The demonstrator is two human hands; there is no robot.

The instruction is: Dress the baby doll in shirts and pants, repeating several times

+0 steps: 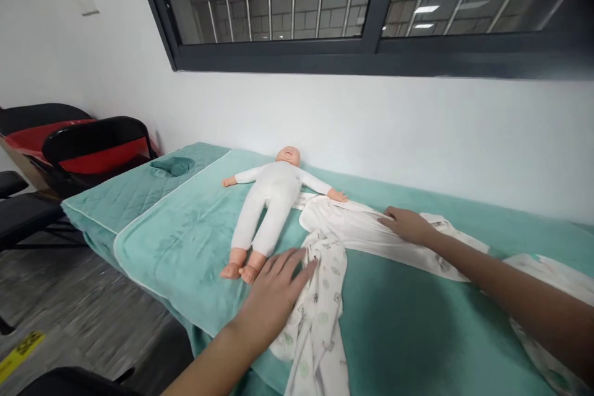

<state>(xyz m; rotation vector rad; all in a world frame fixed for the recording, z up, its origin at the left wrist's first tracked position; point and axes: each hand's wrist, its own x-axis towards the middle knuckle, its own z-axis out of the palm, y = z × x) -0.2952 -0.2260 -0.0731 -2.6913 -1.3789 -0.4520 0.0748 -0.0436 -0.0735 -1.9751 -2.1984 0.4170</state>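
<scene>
A baby doll [278, 189] with a white cloth body lies on its back, arms spread. Beside it is a white baby romper [320, 297] with small printed figures, its pieces spread toward me and to the right. My left hand [273, 294] rests over the edge of the romper near the doll's feet, fingers stretched out and apart. Farther right, my right hand [408, 226] has its fingers bent against the upper edge of the plain white part, pinching the fabric. The contact at its fingertips is partly hidden.
A green sheet [185, 253] covers the bed, with a face hole [172, 166] at its left end. Another white printed cloth [552, 272] lies at the right under my forearm. Black and red chairs [102, 148] stand left; a wall and barred window [278, 6] lie behind.
</scene>
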